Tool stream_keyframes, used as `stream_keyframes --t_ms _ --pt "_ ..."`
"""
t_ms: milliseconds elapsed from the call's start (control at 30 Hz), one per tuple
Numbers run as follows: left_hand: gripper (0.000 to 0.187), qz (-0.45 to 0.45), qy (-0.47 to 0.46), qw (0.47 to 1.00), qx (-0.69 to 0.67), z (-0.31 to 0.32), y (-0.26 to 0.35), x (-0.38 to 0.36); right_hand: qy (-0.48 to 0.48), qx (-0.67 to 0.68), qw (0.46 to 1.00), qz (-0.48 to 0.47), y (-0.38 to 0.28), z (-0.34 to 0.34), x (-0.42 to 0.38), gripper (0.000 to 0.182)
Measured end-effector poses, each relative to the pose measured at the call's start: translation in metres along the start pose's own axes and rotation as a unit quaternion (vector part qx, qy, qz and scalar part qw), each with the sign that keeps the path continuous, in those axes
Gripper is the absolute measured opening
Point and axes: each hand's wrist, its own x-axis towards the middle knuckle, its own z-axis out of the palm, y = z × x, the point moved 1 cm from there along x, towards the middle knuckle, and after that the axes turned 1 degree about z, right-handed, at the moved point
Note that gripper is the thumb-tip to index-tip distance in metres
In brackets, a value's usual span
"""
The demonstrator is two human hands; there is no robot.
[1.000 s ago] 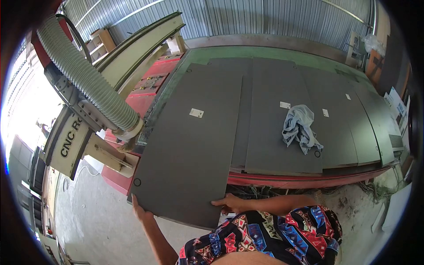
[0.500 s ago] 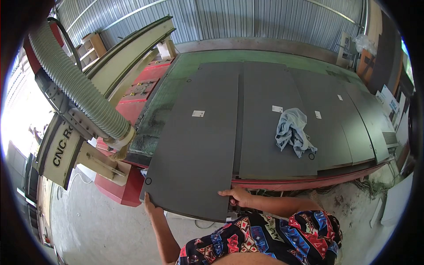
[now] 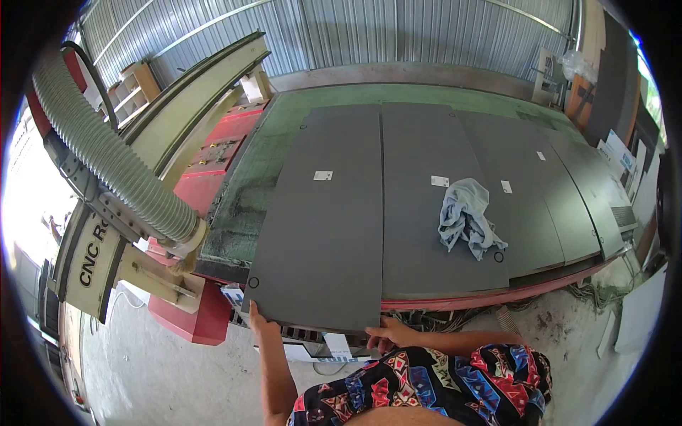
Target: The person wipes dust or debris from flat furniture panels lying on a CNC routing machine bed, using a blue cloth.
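Observation:
A dark grey panel (image 3: 316, 241) lies on the green machine bed, its near end jutting past the bed's front edge. A small white label and a dark ring mark show on its face. My left hand (image 3: 261, 323) is closed on its near left corner, thumb along the side. My right hand (image 3: 391, 334) grips the near right corner, thumb on the edge and the other fingers curled underneath, partly hidden. Directly alongside, with only a thin seam between, is a second grey panel (image 3: 415, 241). A crumpled light blue cloth (image 3: 465, 216) rests on that one.
More grey panels (image 3: 526, 234) lie to the right on the green bed (image 3: 327, 94). A CNC gantry (image 3: 206, 103) with a ribbed hose (image 3: 121, 142) stands at the left. Below the held panel's near end is a white-and-blue piece (image 3: 337, 346). Cables (image 3: 593, 295) lie on the floor at right.
The held panel has shifted right and away from me, and its wide gap to the neighbouring panel has narrowed to a seam. Both hands moved along with it, still gripping the corners.

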Motion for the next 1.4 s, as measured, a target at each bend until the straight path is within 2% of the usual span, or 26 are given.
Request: stream_keyframes --t_ms 67,167,267,367,467,667,767,867,900,933,1000,1033,1067,1100,1133,1167,1200,1267,1333,1400 --pt "0.041 -0.003 -0.022 1.000 -0.012 -0.001 -0.006 0.018 0.004 0.055 0.998 -0.014 -0.001 0.001 0.001 0.041" --pt "0.042 -0.003 0.004 1.000 0.003 0.027 -0.010 0.003 0.036 0.160 0.986 -0.018 0.009 -0.009 0.019 0.031" --pt "0.043 -0.015 0.033 0.999 0.010 0.050 -0.013 0.000 0.062 0.186 0.979 -0.063 0.014 -0.017 0.033 0.024" --pt "0.043 -0.011 0.065 0.998 0.014 0.064 -0.018 0.007 0.062 0.263 0.959 -0.087 0.012 -0.021 0.042 0.023" --pt "0.046 0.017 0.058 0.996 0.071 0.066 -0.022 0.023 0.052 0.296 0.952 -0.053 0.012 -0.022 0.049 0.024" --pt "0.054 0.111 0.177 0.966 0.153 0.096 -0.029 0.014 0.065 0.357 0.930 -0.058 -0.003 -0.009 0.054 0.027" --pt "0.050 0.142 0.149 0.962 0.180 0.104 -0.031 0.007 0.042 0.360 0.930 -0.064 -0.006 -0.009 0.051 0.027" --pt "0.050 0.123 0.086 0.976 0.155 0.083 -0.036 0.044 -0.009 0.307 0.952 0.012 -0.013 -0.010 0.040 0.026" --pt "0.047 0.121 0.094 0.973 0.170 0.089 -0.035 0.036 -0.028 0.239 0.968 0.073 -0.026 -0.007 0.029 0.028" --pt "0.046 0.104 0.075 0.977 0.169 0.092 -0.033 0.028 -0.040 0.119 0.992 0.027 -0.041 -0.007 0.019 0.030" --pt "0.044 0.067 0.041 0.983 0.169 0.093 -0.028 0.019 -0.060 -0.122 0.989 -0.057 -0.070 -0.010 -0.002 0.035" --pt "0.046 0.046 -0.017 0.983 0.179 0.083 -0.028 0.020 0.021 -0.261 0.946 -0.191 -0.091 -0.023 -0.015 0.043" --pt "0.048 0.035 -0.005 0.979 0.199 0.082 -0.028 0.010 0.103 -0.390 0.860 -0.313 -0.113 -0.038 -0.030 0.051" --pt "0.050 0.025 0.006 0.975 0.219 0.082 -0.023 -0.006 0.224 -0.364 0.836 -0.344 -0.132 -0.047 -0.050 0.057" --pt "0.052 0.016 0.018 0.971 0.239 0.079 -0.022 -0.016 0.331 -0.474 0.701 -0.418 -0.146 -0.076 -0.053 0.061" --pt "0.054 0.002 -0.003 0.971 0.239 0.068 -0.030 -0.016 0.405 -0.495 0.631 -0.439 -0.157 -0.102 -0.059 0.066" --pt "0.056 -0.013 -0.024 0.971 0.238 0.048 -0.041 -0.013 0.462 -0.514 0.591 -0.416 -0.165 -0.132 -0.063 0.077" --pt "0.057 -0.060 -0.047 0.964 0.253 0.026 -0.056 -0.029 0.590 -0.537 0.526 -0.296 -0.176 -0.167 -0.070 0.088" --pt "0.055 -0.126 -0.053 0.950 0.282 0.021 -0.073 -0.067 0.616 -0.537 0.529 -0.228 -0.173 -0.214 -0.062 0.096" --pt "0.052 -0.167 -0.123 0.927 0.312 0.019 -0.083 -0.103 0.597 -0.499 0.614 -0.135 -0.170 -0.233 -0.057 0.098"
